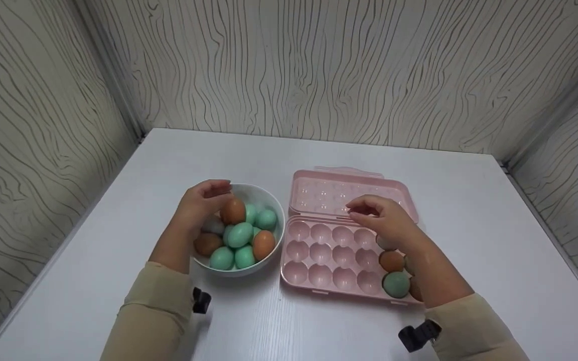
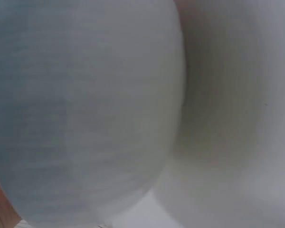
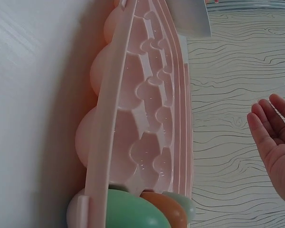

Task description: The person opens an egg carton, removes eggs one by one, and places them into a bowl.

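Observation:
A white bowl (image 1: 280,220) holds several eggs, green, brown and pale. My left hand (image 1: 199,203) is over its left rim, fingers loosely bent, thumb right by a brown egg (image 1: 233,210); no egg shows between thumb and fingers. The bowl's outer wall (image 2: 85,114) fills much of the left wrist view. Beside the bowl lies a pink egg carton (image 1: 332,260), its lid opened back. My right hand (image 1: 382,218) hovers above its right part, holding nothing; the right wrist view shows its fingers (image 3: 263,130) loosely extended. A green egg (image 1: 396,285) and a brown egg (image 1: 392,261) sit in cups.
The carton's lid (image 1: 319,193) lies toward the back of the white table (image 1: 208,155). More eggs at the carton's right end are partly hidden by the right forearm. Wood-patterned panels (image 1: 294,70) stand behind and at both sides.

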A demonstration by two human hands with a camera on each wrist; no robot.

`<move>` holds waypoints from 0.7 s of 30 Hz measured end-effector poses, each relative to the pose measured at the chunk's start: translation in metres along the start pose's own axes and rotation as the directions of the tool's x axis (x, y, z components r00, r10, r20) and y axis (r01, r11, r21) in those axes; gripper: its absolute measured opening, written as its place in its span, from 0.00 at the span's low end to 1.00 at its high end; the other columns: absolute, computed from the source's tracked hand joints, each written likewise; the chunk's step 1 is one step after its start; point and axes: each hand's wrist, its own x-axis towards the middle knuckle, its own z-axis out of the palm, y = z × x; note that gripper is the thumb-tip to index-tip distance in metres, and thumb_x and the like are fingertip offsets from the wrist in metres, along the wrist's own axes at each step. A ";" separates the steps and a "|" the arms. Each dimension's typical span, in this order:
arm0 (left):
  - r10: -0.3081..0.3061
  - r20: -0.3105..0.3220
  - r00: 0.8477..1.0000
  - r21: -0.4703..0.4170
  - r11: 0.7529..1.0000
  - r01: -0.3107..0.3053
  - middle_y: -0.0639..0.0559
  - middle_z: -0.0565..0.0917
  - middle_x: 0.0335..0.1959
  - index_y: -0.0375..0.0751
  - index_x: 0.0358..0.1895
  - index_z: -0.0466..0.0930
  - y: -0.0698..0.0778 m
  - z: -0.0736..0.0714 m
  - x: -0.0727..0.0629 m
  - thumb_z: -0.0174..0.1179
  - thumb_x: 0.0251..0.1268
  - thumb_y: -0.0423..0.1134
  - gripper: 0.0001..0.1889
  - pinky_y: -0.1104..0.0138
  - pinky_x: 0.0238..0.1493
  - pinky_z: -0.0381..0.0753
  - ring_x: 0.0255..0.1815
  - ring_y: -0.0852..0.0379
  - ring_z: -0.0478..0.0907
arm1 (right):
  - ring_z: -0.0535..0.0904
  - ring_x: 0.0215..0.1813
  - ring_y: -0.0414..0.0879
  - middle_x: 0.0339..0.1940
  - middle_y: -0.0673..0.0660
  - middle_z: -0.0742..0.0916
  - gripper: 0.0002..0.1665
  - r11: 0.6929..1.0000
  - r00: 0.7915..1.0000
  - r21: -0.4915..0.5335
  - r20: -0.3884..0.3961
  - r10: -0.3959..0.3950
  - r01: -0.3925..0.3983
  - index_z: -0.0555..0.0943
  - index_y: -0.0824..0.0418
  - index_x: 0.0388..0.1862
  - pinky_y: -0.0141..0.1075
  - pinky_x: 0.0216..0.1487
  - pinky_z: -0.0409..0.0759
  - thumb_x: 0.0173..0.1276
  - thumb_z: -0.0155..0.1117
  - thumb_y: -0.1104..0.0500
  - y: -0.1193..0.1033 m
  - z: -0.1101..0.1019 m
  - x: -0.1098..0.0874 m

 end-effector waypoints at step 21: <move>0.171 0.137 0.976 0.000 0.985 -0.172 0.53 0.77 0.54 0.55 0.53 0.76 0.025 0.047 -0.024 0.65 0.54 0.45 0.21 0.63 0.57 0.71 0.55 0.59 0.73 | 0.78 0.48 0.47 0.46 0.58 0.82 0.22 0.990 0.989 -0.027 -0.044 0.141 -0.142 0.76 0.57 0.52 0.25 0.47 0.75 0.60 0.64 0.51 0.045 -0.039 -0.048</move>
